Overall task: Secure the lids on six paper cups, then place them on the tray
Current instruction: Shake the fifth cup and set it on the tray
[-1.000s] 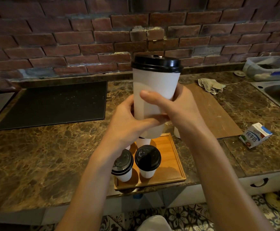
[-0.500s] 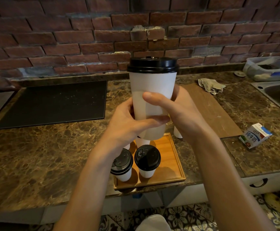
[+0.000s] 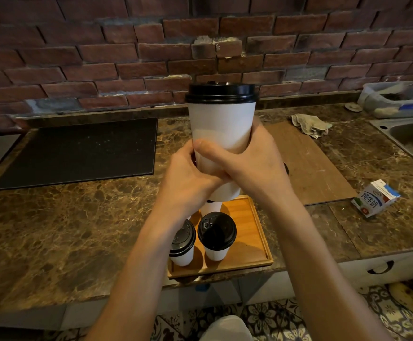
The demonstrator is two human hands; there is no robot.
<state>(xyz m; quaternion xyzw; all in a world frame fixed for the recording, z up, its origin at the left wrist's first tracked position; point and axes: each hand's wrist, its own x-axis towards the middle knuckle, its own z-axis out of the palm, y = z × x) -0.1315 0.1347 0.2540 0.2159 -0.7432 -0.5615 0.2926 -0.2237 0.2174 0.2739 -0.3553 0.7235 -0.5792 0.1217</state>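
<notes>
A tall white paper cup (image 3: 221,129) with a black lid (image 3: 221,93) pressed on stands upright in the air above the wooden tray (image 3: 254,232). Two smaller lidded cups, one (image 3: 183,244) partly hidden and one (image 3: 216,236) beside it, stand upright at the tray's near edge, with another white cup (image 3: 211,207) behind them mostly hidden.

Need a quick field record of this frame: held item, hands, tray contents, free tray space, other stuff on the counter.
held: tall white cup with black lid, upright, above the tray
left hand: wrapped on cup's lower part
right hand: wrapped on cup, thumb across front
tray: two lidded small cups in view; another partly hidden behind
free space: tray's right side
counter: milk carton, rag, black mat
</notes>
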